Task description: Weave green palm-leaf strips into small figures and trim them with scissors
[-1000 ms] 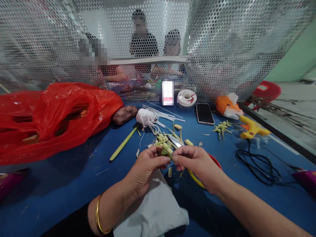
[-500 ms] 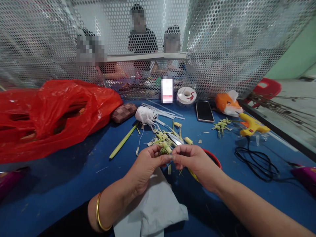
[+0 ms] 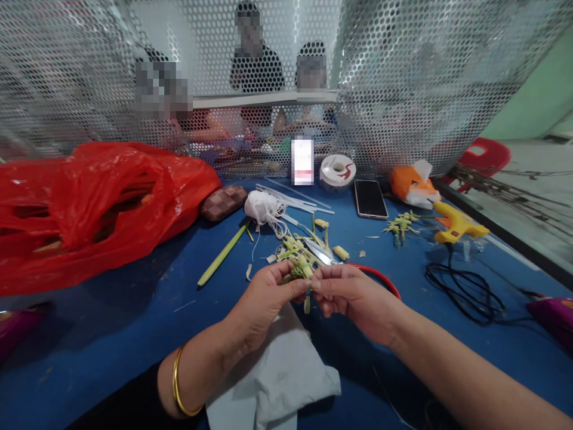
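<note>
Head view, looking down at a blue table. Just below the centre of the frame, two bare hands meet over a small green plant piece (image 3: 306, 267) with a pale, thicker stem and a knobbly darker part. The left hand (image 3: 262, 298) is nearly closed, thumb against curled fingers, gripping the piece from its left. The right hand (image 3: 356, 292) pinches its lower end between thumb and forefinger; the other fingers curl loosely beneath, and the exact contact is hidden.

The piece looks very light, springy rather than rigid, and probably easy to split or crease, perhaps a little slick if fresh. The pale stem seems the firmest place to hold; the knobbly part would likely want only a soft touch.

Just beyond the fingers lie scissors (image 3: 319, 252) with a red handle, among pale cuttings (image 3: 286, 249).

No brand or wording can be read. A white roll (image 3: 338, 171), upper centre, bears a red curved mark; the upright screen (image 3: 303, 160) to its left is blurred out. The dark phone (image 3: 371, 199) and yellow glue gun (image 3: 461, 224), right, show no legible lettering.
</note>
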Demonstrator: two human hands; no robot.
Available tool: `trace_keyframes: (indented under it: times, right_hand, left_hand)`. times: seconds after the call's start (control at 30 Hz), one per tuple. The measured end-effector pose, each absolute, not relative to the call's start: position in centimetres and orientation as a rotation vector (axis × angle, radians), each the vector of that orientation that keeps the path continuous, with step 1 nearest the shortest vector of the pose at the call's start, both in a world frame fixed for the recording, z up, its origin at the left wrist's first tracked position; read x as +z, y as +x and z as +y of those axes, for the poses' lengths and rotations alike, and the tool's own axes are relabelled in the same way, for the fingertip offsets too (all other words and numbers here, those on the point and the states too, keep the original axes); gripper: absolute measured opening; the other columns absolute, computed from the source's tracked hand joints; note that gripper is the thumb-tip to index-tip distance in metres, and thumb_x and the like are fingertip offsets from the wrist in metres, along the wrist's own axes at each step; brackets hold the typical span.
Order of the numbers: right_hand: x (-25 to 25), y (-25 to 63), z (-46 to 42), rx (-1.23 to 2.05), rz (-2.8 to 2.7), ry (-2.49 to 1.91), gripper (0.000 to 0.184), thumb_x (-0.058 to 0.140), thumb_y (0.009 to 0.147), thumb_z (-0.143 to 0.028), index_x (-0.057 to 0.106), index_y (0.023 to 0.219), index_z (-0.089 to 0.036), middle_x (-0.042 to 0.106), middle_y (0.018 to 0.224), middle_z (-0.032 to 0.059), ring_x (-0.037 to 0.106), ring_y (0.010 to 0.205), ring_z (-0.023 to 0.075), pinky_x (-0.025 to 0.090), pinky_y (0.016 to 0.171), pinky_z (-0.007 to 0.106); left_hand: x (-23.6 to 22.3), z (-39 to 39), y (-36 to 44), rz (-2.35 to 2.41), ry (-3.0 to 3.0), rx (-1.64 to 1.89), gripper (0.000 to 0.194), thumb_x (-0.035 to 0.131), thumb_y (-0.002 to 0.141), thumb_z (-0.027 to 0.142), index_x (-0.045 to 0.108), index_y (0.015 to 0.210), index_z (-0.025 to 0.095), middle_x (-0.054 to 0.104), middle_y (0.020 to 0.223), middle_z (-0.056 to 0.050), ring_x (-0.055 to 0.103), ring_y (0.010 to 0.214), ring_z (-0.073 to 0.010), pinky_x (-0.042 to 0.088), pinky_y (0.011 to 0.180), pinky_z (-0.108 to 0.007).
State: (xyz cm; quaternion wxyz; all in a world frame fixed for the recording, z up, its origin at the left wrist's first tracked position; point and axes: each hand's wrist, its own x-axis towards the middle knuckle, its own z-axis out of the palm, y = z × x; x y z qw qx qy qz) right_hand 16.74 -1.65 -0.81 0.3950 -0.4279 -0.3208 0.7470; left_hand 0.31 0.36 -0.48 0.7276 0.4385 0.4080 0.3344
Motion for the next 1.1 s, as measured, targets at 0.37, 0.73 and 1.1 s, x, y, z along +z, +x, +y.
trace_keyframes:
  times: [0.37, 0.73, 1.1]
  right_hand:
    - [-0.6, 16.89, -1.67, 1.941, -0.772, -1.129, 0.024, 0.08, 0.061, -0.029, 0.061, 0.064, -0.014, 0.052, 0.055, -0.0037, 0.044, 0.046, 0.0056, 0.03, 0.046, 0.02]
    - [-0.59, 16.36, -1.66, 1.538, -1.038, -1.249, 0.023, 0.074, 0.07, -0.035, 0.064, 0.069, -0.014, 0.051, 0.054, -0.0041, 0.044, 0.05, 0.0077, 0.034, 0.051, 0.023]
    - [-0.53, 16.2, -1.8, 1.514, -1.083, -1.244, 0.023, 0.075, 0.068, -0.035, 0.062, 0.066, -0.016, 0.051, 0.053, -0.0044, 0.042, 0.049, 0.0081, 0.033, 0.051, 0.024]
  left_hand:
    - [-0.23, 0.02, 0.49, 0.953, 0.949, 0.749, 0.023, 0.08, 0.067, 0.028, 0.07, 0.084, 0.016, 0.069, 0.081, -0.003, 0.057, 0.07, -0.0126, 0.041, 0.067, -0.025]
    - [0.42, 0.28, 0.41, 0.98, 0.829, 0.795, 0.036, 0.083, 0.059, 0.017, 0.07, 0.093, 0.014, 0.07, 0.085, -0.004, 0.06, 0.074, -0.0118, 0.044, 0.069, -0.022]
    - [-0.37, 0.2, 0.55, 0.963, 0.791, 0.795, 0.036, 0.086, 0.059, 0.023, 0.07, 0.09, 0.015, 0.07, 0.084, -0.002, 0.059, 0.07, -0.0104, 0.045, 0.069, -0.023]
